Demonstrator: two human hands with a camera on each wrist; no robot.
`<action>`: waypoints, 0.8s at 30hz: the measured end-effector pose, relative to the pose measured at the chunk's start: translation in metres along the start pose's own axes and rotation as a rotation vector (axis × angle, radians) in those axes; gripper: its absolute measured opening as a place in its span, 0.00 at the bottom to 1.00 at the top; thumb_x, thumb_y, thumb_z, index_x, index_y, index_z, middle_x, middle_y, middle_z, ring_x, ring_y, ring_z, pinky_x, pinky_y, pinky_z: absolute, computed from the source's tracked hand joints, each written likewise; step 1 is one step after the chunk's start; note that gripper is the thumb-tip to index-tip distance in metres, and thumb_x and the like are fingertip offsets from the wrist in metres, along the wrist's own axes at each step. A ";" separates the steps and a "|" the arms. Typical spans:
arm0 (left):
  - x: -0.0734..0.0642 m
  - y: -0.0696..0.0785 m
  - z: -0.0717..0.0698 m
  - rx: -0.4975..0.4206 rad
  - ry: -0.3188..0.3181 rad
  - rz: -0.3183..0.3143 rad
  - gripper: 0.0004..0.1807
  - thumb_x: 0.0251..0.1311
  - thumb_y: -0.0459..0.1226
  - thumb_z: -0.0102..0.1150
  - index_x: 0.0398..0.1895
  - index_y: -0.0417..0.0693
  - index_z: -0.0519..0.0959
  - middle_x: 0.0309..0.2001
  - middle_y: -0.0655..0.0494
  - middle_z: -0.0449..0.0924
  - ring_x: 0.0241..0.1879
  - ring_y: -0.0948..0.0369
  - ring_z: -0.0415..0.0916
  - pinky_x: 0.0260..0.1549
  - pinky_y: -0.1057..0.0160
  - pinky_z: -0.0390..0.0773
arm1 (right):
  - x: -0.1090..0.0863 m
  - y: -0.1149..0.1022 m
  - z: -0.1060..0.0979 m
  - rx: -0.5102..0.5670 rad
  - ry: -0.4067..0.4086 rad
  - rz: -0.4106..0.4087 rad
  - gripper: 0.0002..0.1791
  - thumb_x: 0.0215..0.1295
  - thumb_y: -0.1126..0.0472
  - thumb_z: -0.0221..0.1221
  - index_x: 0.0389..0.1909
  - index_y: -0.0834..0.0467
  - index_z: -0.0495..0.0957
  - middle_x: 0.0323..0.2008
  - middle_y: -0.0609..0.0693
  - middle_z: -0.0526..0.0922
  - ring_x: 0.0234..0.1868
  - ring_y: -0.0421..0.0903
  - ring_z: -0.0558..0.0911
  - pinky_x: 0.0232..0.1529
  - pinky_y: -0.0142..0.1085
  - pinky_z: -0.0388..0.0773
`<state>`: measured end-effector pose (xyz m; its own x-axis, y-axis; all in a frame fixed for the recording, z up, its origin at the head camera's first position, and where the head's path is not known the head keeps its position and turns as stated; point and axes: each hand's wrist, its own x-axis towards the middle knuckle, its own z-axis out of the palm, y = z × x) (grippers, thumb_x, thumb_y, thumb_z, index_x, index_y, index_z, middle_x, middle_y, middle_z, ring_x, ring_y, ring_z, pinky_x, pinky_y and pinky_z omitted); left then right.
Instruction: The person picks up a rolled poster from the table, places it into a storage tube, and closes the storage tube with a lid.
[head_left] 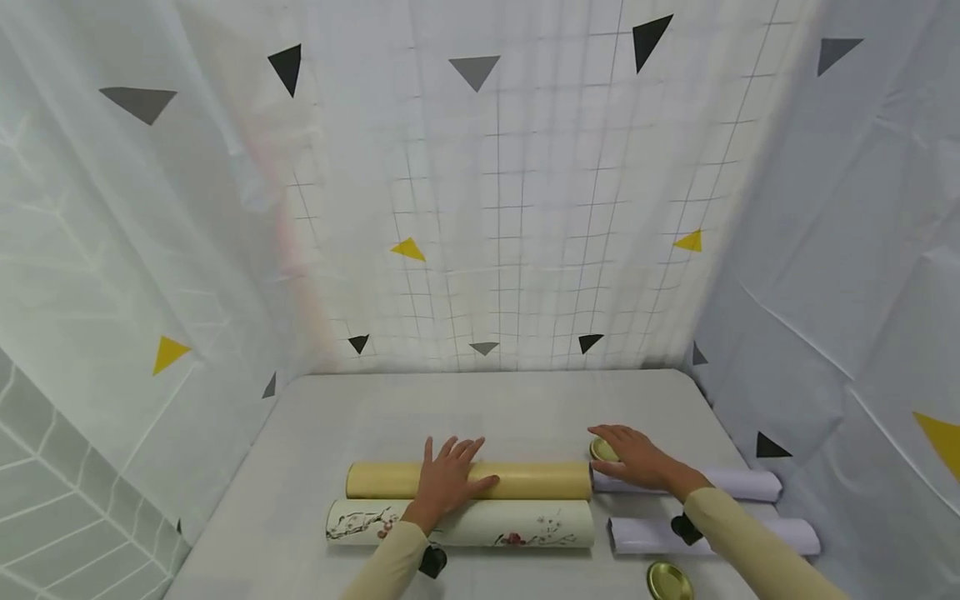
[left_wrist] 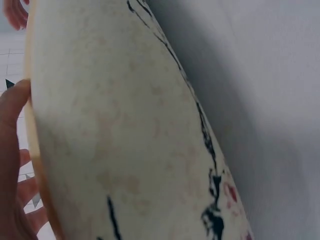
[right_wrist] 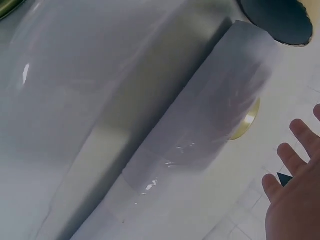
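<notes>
My left hand (head_left: 447,482) rests across a yellow tube (head_left: 540,481), its fingers spread over the far side and its thumb on the near side. Just in front of it lies a white tube (head_left: 555,525) printed with branches and red blossoms; the left wrist view shows its pale surface (left_wrist: 115,110) up close. Over the left end of the farther lavender roll (head_left: 738,483) hovers my right hand (head_left: 637,458), fingers spread and holding nothing. Beside its fingertips is a gold round lid (head_left: 602,450). In the right wrist view that roll (right_wrist: 200,100) partly hides the lid (right_wrist: 247,120).
A second lavender roll (head_left: 787,536) lies nearer, at the right, partly behind my right forearm. Another gold lid (head_left: 670,581) is at the front edge of view. The yellow tube's dark hollow end (right_wrist: 280,22) faces the rolls. White sheets (head_left: 540,183) enclose the table (head_left: 450,400).
</notes>
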<state>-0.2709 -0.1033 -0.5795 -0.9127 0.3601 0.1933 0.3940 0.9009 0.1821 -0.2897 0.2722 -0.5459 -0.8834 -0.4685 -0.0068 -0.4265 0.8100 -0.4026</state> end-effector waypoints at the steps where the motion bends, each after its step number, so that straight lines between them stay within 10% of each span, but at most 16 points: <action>1: 0.000 0.000 0.001 0.001 0.015 0.006 0.39 0.64 0.65 0.57 0.73 0.57 0.72 0.66 0.54 0.80 0.70 0.49 0.72 0.72 0.29 0.59 | 0.000 0.001 0.002 -0.002 -0.004 0.002 0.38 0.73 0.44 0.59 0.75 0.62 0.64 0.72 0.66 0.70 0.73 0.70 0.67 0.69 0.71 0.60; 14: -0.004 0.005 0.000 0.005 -0.072 0.026 0.40 0.61 0.66 0.60 0.66 0.49 0.76 0.59 0.51 0.83 0.62 0.51 0.77 0.68 0.37 0.67 | -0.005 0.003 0.018 -0.054 -0.019 -0.060 0.42 0.61 0.46 0.71 0.70 0.62 0.68 0.62 0.59 0.80 0.64 0.65 0.75 0.64 0.67 0.69; 24: 0.003 -0.005 0.015 0.018 -0.006 0.058 0.39 0.61 0.71 0.53 0.61 0.53 0.78 0.55 0.54 0.85 0.55 0.52 0.80 0.54 0.42 0.72 | 0.004 0.016 0.024 -0.042 -0.020 -0.099 0.30 0.62 0.54 0.70 0.62 0.62 0.74 0.51 0.56 0.85 0.49 0.55 0.82 0.49 0.54 0.80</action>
<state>-0.2769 -0.1034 -0.5943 -0.8891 0.4129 0.1974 0.4440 0.8827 0.1537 -0.2951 0.2754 -0.5747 -0.8324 -0.5541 0.0123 -0.5200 0.7730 -0.3634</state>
